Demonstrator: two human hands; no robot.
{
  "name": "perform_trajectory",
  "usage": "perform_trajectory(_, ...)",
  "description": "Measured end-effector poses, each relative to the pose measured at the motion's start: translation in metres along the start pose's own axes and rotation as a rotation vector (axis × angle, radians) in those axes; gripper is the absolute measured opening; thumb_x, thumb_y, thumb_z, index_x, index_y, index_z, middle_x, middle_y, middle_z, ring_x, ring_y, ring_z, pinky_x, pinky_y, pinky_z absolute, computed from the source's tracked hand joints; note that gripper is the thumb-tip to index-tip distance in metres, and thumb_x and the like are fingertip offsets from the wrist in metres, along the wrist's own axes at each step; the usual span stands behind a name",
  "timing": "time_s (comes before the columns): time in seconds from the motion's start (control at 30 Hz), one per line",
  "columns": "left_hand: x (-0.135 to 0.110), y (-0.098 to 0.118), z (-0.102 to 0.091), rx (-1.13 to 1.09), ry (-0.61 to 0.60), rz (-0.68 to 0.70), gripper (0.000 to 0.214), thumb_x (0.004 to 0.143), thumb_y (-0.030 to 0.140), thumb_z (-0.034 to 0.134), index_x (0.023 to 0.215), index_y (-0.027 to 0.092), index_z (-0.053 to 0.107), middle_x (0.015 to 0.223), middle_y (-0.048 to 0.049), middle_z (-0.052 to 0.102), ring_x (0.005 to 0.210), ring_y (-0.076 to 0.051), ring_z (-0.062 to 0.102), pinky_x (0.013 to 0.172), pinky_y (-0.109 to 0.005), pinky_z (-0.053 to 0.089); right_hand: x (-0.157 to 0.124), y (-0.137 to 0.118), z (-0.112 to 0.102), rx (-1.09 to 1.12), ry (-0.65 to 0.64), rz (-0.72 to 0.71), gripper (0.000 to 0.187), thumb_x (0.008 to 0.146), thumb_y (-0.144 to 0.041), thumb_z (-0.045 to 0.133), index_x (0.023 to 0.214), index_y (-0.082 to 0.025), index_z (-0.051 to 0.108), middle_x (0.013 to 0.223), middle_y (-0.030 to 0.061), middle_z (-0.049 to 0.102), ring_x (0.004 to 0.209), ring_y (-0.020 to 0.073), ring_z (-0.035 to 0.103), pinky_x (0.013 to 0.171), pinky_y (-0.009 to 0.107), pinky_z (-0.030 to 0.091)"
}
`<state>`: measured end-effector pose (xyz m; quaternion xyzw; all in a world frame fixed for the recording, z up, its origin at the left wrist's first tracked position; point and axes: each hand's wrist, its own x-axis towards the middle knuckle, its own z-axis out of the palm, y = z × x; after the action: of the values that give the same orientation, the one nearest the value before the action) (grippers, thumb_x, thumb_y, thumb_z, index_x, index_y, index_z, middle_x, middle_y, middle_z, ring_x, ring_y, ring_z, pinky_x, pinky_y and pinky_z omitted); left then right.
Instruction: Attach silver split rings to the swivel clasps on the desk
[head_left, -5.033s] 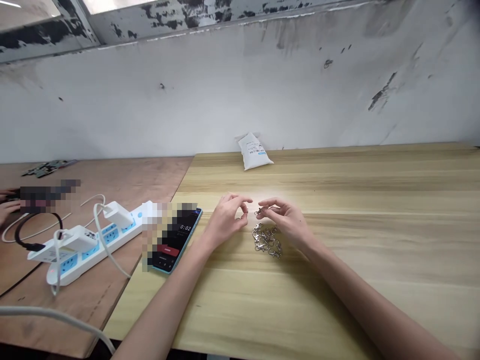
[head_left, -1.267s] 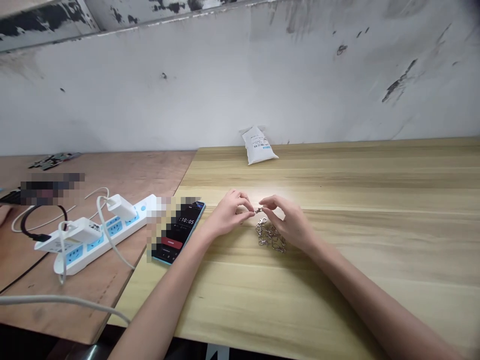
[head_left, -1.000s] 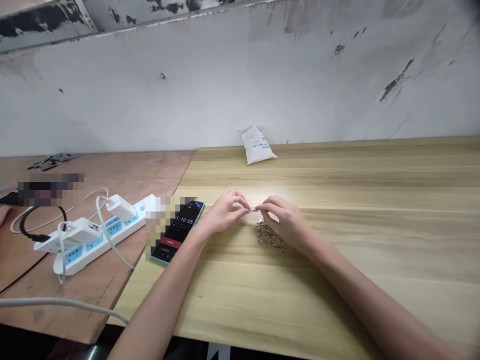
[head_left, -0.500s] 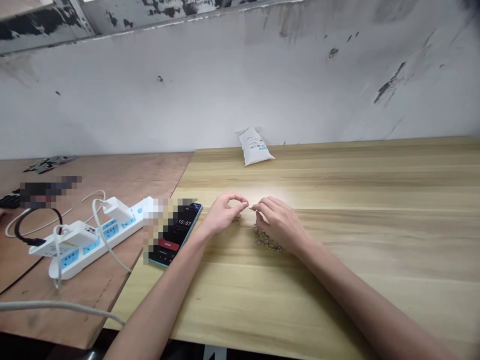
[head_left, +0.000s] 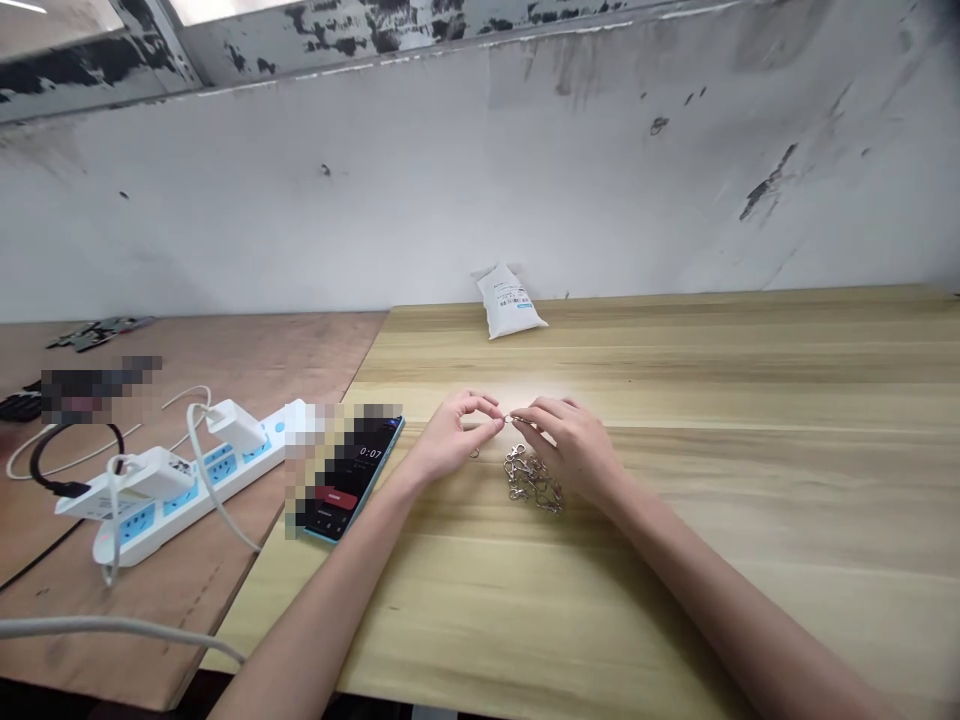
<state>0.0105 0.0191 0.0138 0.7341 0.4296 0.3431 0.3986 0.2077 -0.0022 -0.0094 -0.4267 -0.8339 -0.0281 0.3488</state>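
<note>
My left hand [head_left: 459, 438] is closed in a pinch, thumb and forefinger on one side of a small metal key ring [head_left: 508, 419]. Opposite it, the fingertips of my right hand [head_left: 576, 440] are pinched on a small metal piece that meets the ring; it looks like a swivel clasp, mostly hidden by the fingers. Both hands are just above the wooden tabletop, nearly touching. Below my right hand lies a tangled pile of silver swivel clasps with rings [head_left: 534, 482]. Another small ring [head_left: 475, 453] shows partly under my left hand.
A white plastic packet [head_left: 510, 303] with a label lies against the wall. Left of my forearm is a phone [head_left: 352, 480] showing a timer, partly pixelated. Farther left, a white power strip [head_left: 202, 490] holds plugged-in chargers and cables on a brownish table [head_left: 300, 350].
My hands have shifted slightly to the right, and the ring between the fingertips shows more clearly. More of the clasp pile is uncovered. The camera view has tilted slightly.
</note>
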Motion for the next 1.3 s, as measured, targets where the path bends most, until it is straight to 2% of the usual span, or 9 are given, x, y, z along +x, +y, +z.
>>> perform_trajectory(0.13,-0.002,0.003,-0.002,0.163,-0.024,0.077,0.013,0.085,0.033,0.064,0.088,0.022,0.070,0.114,-0.0070,0.061,0.116,-0.023,0.053,0.085,-0.035,0.054,0.000,0.003,-0.003,-0.049,-0.093,-0.052,0.026,0.101,-0.027,0.044,0.098,-0.019,0.068,0.082,0.0040,0.069,0.073,0.0144,0.061,0.074,0.028,0.036)
perform_trajectory(0.37,-0.003,0.005,-0.004,0.223,-0.045,0.144,0.010,0.086,0.029,0.063,0.088,0.023,0.070,0.116,-0.0055,0.061,0.118,-0.022,0.052,0.105,-0.043,0.042,0.001,0.000,-0.005,-0.129,-0.100,-0.109,0.028,0.101,-0.026,0.042,0.095,-0.018,0.068,0.075,0.0030,0.066,0.067,0.0136,0.055,0.073,0.029,0.033)
perform_trajectory(0.5,-0.002,0.004,-0.004,0.237,-0.067,0.142,0.014,0.087,0.033,0.062,0.085,0.022,0.071,0.115,-0.0062,0.062,0.117,-0.022,0.052,0.104,-0.043,0.042,0.001,-0.002,-0.008,-0.172,-0.123,-0.160,0.027,0.099,-0.023,0.044,0.086,-0.018,0.068,0.072,0.0024,0.064,0.067,0.0138,0.054,0.074,0.029,0.032)
perform_trajectory(0.6,-0.002,0.003,-0.005,0.216,-0.105,0.125,0.019,0.088,0.036,0.060,0.082,0.021,0.071,0.114,-0.0068,0.063,0.116,-0.023,0.053,0.096,-0.040,0.047,0.002,-0.004,-0.011,-0.183,-0.152,-0.182,0.029,0.100,-0.022,0.042,0.083,-0.018,0.066,0.070,0.0022,0.062,0.066,0.0135,0.053,0.074,0.029,0.032)
perform_trajectory(0.7,-0.003,0.003,-0.006,0.158,-0.160,0.081,0.021,0.088,0.036,0.061,0.078,0.020,0.070,0.113,-0.0073,0.062,0.112,-0.022,0.055,0.086,-0.035,0.051,0.003,-0.004,-0.013,-0.196,-0.151,-0.196,0.029,0.101,-0.024,0.042,0.088,-0.019,0.068,0.071,0.0025,0.062,0.067,0.0138,0.053,0.076,0.029,0.032)
perform_trajectory(0.8,-0.003,0.006,-0.008,0.124,-0.180,0.078,0.017,0.087,0.033,0.062,0.080,0.021,0.072,0.112,-0.0069,0.062,0.111,-0.021,0.056,0.087,-0.035,0.051,0.003,-0.001,-0.015,-0.226,-0.101,-0.179,0.026,0.100,-0.024,0.043,0.095,-0.019,0.068,0.073,0.0028,0.064,0.069,0.0146,0.054,0.077,0.030,0.032)
perform_trajectory(0.97,-0.001,0.009,-0.011,0.083,-0.055,0.021,0.022,0.085,0.040,0.062,0.091,0.023,0.073,0.118,-0.0087,0.060,0.116,-0.025,0.053,0.077,-0.034,0.055,0.002,0.003,-0.014,-0.237,-0.014,-0.120,0.027,0.101,-0.026,0.044,0.096,-0.019,0.069,0.074,0.0025,0.065,0.070,0.0147,0.054,0.077,0.029,0.032)
perform_trajectory(1.1,-0.002,0.006,-0.010,0.121,-0.015,0.032,0.024,0.083,0.045,0.065,0.091,0.024,0.073,0.117,-0.0079,0.059,0.120,-0.026,0.050,0.085,-0.037,0.053,0.002,0.000,-0.012,-0.242,-0.042,-0.140,0.027,0.100,-0.026,0.044,0.093,-0.019,0.069,0.073,0.0022,0.064,0.068,0.0145,0.053,0.077,0.029,0.032)
perform_trajectory(1.3,-0.004,0.001,-0.009,0.190,-0.118,0.109,0.019,0.089,0.039,0.059,0.085,0.023,0.069,0.116,-0.0057,0.059,0.118,-0.022,0.050,0.100,-0.041,0.044,0.003,-0.005,-0.011,-0.231,-0.086,-0.185,0.025,0.100,-0.024,0.044,0.096,-0.020,0.069,0.074,0.0020,0.064,0.068,0.0146,0.051,0.076,0.029,0.032)
